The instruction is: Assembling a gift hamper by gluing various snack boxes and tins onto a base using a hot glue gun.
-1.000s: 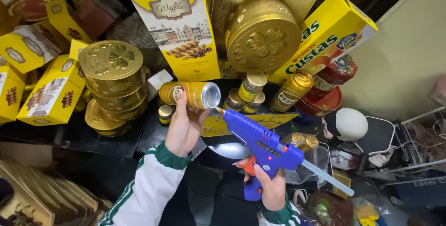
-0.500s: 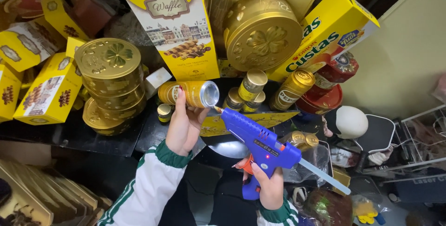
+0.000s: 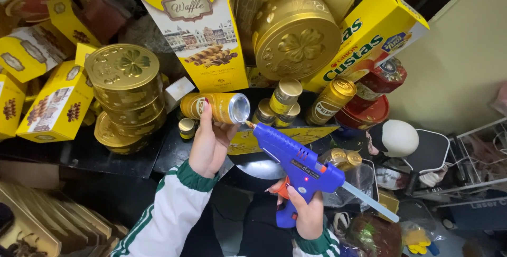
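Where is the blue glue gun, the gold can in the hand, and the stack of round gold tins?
Blue glue gun [image 3: 296, 159], head view, on its body.
Gold can [image 3: 219, 106], head view, on its side wall.
Stack of round gold tins [image 3: 124, 67], head view, on the top lid.

left hand [image 3: 208, 143] grips gold can [image 3: 215, 107] (sideways); right hand [image 3: 304, 213] holds glue gun [image 3: 298, 164]

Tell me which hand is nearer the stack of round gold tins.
Left. The left hand, gripping a gold can, is just right of the stack of round gold tins; the right hand, holding the blue glue gun, is farther right and lower.
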